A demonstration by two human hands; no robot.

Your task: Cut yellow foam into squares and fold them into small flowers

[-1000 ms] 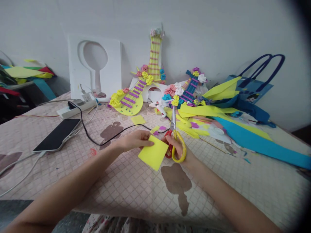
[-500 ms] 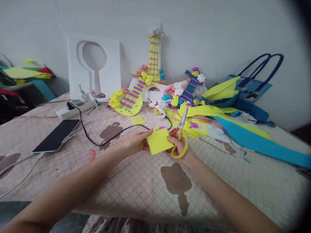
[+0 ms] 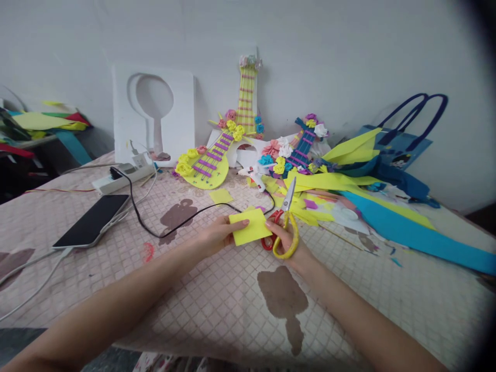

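Here's the yellow square point(image 3: 251, 227), up above the near part of the tablecloth point(image 3: 217, 294), squarely between your two hands. Your left hand point(image 3: 222, 232) pinches its left side, thumb lying across the front; your right hand point(image 3: 287, 240) has thumb and fingers at its right edge, and that same hand is wrapped around the scissors point(image 3: 287, 217), one red loop, one yellow, blades pointing up and away from you with their tips together.

Just beyond, a loose yellow piece point(image 3: 221, 196) lies flat on the cloth, and the black cable point(image 3: 186, 219) snakes past toward the white glue gun point(image 3: 253, 175). Behind that, look, the yellow guitar-shaped craft point(image 3: 209, 165) with purple bars, and over to its right the blue craft point(image 3: 304, 150) crowded with paper flowers!

Out on your left, the phone point(image 3: 92, 221) lies near the power strip point(image 3: 124, 173), with the white cutout board point(image 3: 155, 113) upright behind. Far right, the long blue strip point(image 3: 418, 232) stretches out before the blue bag point(image 3: 403, 147).
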